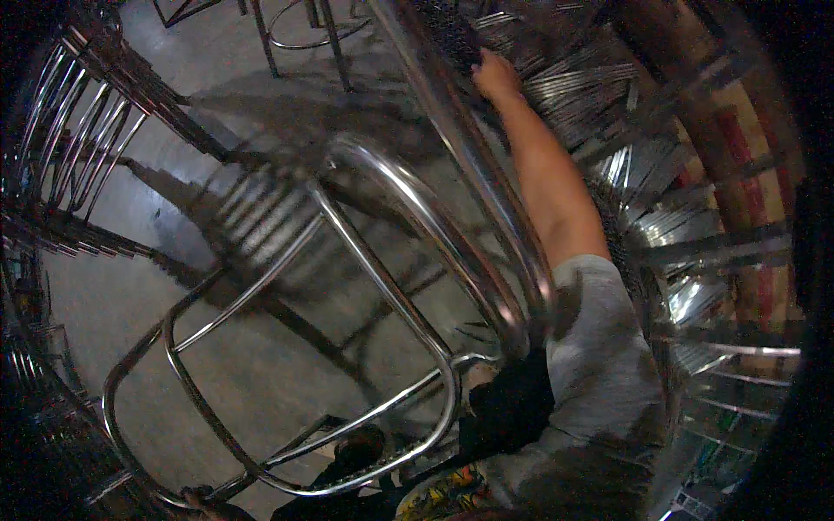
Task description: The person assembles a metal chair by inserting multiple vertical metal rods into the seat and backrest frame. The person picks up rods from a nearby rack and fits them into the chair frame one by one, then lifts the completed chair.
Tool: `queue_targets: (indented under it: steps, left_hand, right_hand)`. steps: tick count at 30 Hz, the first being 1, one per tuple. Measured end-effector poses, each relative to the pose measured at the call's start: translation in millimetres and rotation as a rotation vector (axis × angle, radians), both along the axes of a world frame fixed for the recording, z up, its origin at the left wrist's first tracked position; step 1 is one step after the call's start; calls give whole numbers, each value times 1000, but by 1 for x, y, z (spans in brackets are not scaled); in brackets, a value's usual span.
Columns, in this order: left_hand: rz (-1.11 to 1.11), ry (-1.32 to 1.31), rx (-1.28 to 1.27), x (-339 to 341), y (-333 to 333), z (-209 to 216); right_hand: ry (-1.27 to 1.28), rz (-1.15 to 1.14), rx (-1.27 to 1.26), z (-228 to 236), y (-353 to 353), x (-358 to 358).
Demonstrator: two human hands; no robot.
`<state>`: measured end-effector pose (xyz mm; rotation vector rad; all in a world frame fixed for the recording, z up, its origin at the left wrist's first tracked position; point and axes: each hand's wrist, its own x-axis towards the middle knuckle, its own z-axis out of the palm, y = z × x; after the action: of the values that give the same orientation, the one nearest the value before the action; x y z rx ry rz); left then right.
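Note:
A bent chrome tube chair frame (395,300) stretches across the middle, tilted, with rounded loops at its lower left. At the bottom edge my left hand (207,505) shows only in part and dark, closed round the frame's lower loop. My right arm reaches far forward past the frame's long tubes. At its end my right hand (499,80) is closed against a dark, mesh-like thing (447,35); its fingers are mostly hidden, and what they hold cannot be made out.
Bundles of thin shiny metal rods (582,87) lie along the right. At the upper left stands a stack of curved tube frames (82,122). A stool with a ring footrest (317,39) is at the far side. Shadows cross the grey concrete floor (287,382).

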<state>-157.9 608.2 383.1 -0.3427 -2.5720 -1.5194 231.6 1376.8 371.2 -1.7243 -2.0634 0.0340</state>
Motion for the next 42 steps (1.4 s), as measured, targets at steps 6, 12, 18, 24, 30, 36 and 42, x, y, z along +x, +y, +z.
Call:
queue_targets:
  steps: [6,12,18,24,30,36,42]
  left_hand:
    - [36,-55,-48,-59,-1,64]
    - [68,-36,-20,-5,-31,43]
    - [55,-11,93,17,-81,40]
    - [-40,-24,338,31,-72,77]
    - [-94,760,-214,63,-54,179]
    - [-1042,-4,606,186,27,283]
    - [-554,-322,497,170,90,235]
  right_hand:
    - [110,11,51,71,6,-71]
    - [346,115,66,42,10,-5]
    - [759,306,620,158,-109,-10]
    - [1220,537,506,364,-276,42]
    - [1458,1059,445,423,-490,92]
    - [1507,1902,218,405,-676,149]
    - [1568,1309,-33,306,-785,134]
